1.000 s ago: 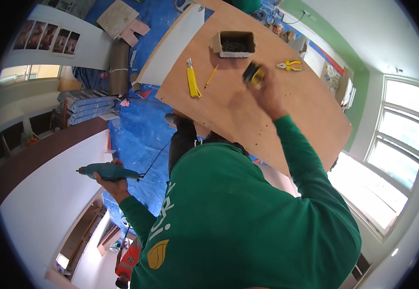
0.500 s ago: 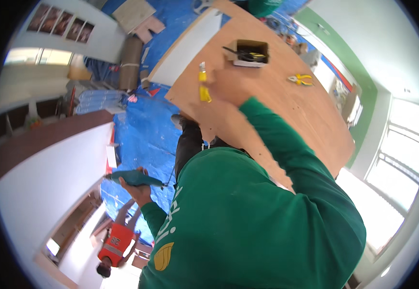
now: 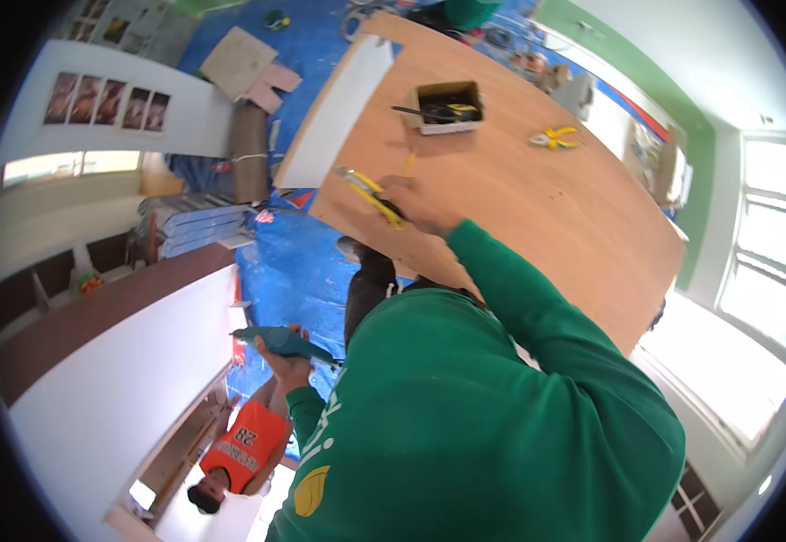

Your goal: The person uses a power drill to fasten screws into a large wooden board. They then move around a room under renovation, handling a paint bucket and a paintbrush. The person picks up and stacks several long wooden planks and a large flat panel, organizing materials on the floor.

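Note:
My left hand [image 3: 283, 361], held out low at the left, is wrapped round a teal power tool [image 3: 276, 341] with a long body and a narrow tip. The tool is above a blue floor sheet, away from the board. My right hand [image 3: 418, 206] is over the near left part of a wooden board [image 3: 538, 226]. Its fingers close on a yellow utility knife [image 3: 368, 191], which slants with its metal end toward the far left. The hand is slightly blurred, so the exact grip is hard to see.
An open box [image 3: 449, 107] of tools and yellow-handled pliers [image 3: 556, 137] lie on the board. A white panel [image 3: 339, 117] borders its left side. Blue sheeting [image 3: 298, 262] covers the floor. A person in an orange top [image 3: 247, 441] is at the lower left.
The knife has turned from nearly upright in the picture to a slant, with my right hand now closed on it. My left hand still holds the power tool. The whole view has shifted a little.

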